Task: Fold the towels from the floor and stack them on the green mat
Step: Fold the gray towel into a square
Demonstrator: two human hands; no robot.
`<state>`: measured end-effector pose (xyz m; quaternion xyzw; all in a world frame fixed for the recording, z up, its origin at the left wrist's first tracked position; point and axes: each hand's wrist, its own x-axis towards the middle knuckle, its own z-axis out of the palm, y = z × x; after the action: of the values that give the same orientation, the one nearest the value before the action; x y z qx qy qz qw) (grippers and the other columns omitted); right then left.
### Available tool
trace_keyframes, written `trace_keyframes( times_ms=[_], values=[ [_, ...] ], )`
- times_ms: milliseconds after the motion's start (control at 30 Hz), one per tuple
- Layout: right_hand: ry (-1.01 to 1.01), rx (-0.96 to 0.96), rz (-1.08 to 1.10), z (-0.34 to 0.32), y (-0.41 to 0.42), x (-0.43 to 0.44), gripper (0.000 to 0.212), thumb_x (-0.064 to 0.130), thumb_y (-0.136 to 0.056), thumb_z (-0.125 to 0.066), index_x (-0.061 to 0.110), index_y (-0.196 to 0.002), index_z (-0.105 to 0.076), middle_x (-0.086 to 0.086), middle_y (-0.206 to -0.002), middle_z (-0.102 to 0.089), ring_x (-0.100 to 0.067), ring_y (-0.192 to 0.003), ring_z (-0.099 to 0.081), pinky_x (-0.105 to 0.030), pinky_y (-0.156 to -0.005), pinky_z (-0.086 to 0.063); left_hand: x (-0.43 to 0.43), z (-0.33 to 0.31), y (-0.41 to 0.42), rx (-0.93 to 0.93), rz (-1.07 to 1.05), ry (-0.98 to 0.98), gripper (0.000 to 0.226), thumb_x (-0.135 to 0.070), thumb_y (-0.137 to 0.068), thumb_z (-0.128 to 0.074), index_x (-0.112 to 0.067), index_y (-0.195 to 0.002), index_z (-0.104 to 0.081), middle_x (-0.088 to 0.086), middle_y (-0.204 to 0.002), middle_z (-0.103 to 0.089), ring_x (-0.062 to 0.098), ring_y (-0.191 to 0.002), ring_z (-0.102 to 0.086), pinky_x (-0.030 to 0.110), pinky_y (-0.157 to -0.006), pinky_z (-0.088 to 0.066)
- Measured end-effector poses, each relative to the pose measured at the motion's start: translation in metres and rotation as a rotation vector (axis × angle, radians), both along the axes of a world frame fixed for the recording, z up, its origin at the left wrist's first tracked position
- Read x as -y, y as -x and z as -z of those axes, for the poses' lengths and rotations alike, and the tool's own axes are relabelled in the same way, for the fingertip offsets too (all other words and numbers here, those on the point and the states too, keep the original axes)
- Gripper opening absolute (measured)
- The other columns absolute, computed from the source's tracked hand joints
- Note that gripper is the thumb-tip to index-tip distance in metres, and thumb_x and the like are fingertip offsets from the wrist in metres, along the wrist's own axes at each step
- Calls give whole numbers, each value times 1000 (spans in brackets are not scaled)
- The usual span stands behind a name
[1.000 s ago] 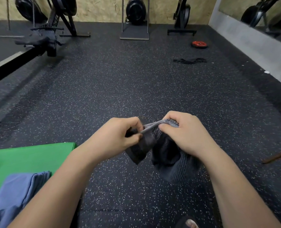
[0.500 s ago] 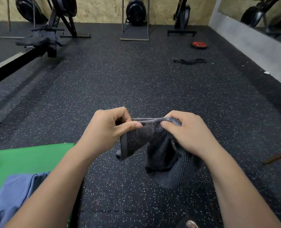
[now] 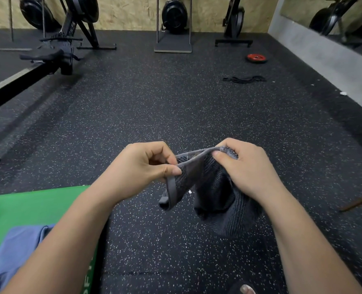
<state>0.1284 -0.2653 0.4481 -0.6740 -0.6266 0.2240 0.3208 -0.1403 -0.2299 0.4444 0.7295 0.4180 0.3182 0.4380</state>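
**Item:** dark grey ribbed cloth towel [image 3: 213,187], unfolded and bunched.
**Location:** held in the air above the black speckled rubber floor [image 3: 176,107], in front of the person and to the right of the green mat [image 3: 27,211]; it touches neither the mat nor the stack on it.
**Orientation:** the flat hem is drawn taut between the two hands. Its long axis runs left to right and rises a little toward the right. A short hemmed flap drops from the left end, with its corner pointing down. The bulk of the cloth hangs in a rumpled pouch below the right hand.
**Left hand [image 3: 137,168]:** fingers [image 3: 152,148] curled, with the thumb tip pressing the hem's left end against the forefinger. The cloth lies just right of and below the thumb.
**Right hand [image 3: 247,166]:** fingers [image 3: 231,143] curled over the hem's right end, thumb on the near face. The cloth passes under the palm.
**Also present:** a pale blue folded towel [image 3: 14,251] on the mat's near part, partly hidden by the left forearm; a red round weight plate [image 3: 256,58] and a black strap [image 3: 244,79] far off on the floor; a black rowing machine [image 3: 48,58] at far left.
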Motion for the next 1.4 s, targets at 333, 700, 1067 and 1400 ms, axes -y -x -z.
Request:
trace_keyframes(
  times_ms=[333,700,1067,1400],
  values=[
    [14,45,-43,6,-2,-1,11,40,-102,-64,45,-104,-74,21,-93,-75,0,-93,-66,-36,-90,-56,1,5,-1,-203,-64,-200,26,-45,-92,-79,-27,-81,-64,0,-66,-70,30,-61,-65,44,-58,-55],
    [8,105,28,8,-2,-2,11,40,-101,-64,37,-96,-73,14,-85,-72,-6,-84,-65,-39,-80,-57,1,4,-1,-185,-86,-255,36,-47,-76,-92,-24,-78,-64,-4,-67,-69,20,-57,-58,33,-54,-51],
    [20,115,48,6,-4,-1,11,40,-102,-64,36,-96,-72,13,-85,-71,-9,-83,-65,-38,-78,-56,-1,7,1,-250,-67,-223,26,-38,-91,-83,-27,-82,-61,-8,-69,-73,23,-63,-71,44,-63,-60],
    [121,116,-18,10,1,1,30,45,-107,-59,38,-136,-63,3,-123,-73,-19,-115,-66,-35,-93,-50,-6,11,-2,-166,-283,-255,14,-36,-95,-81,-30,-94,-69,-9,-75,-69,8,-64,-59,33,-70,-51]
  ],
)
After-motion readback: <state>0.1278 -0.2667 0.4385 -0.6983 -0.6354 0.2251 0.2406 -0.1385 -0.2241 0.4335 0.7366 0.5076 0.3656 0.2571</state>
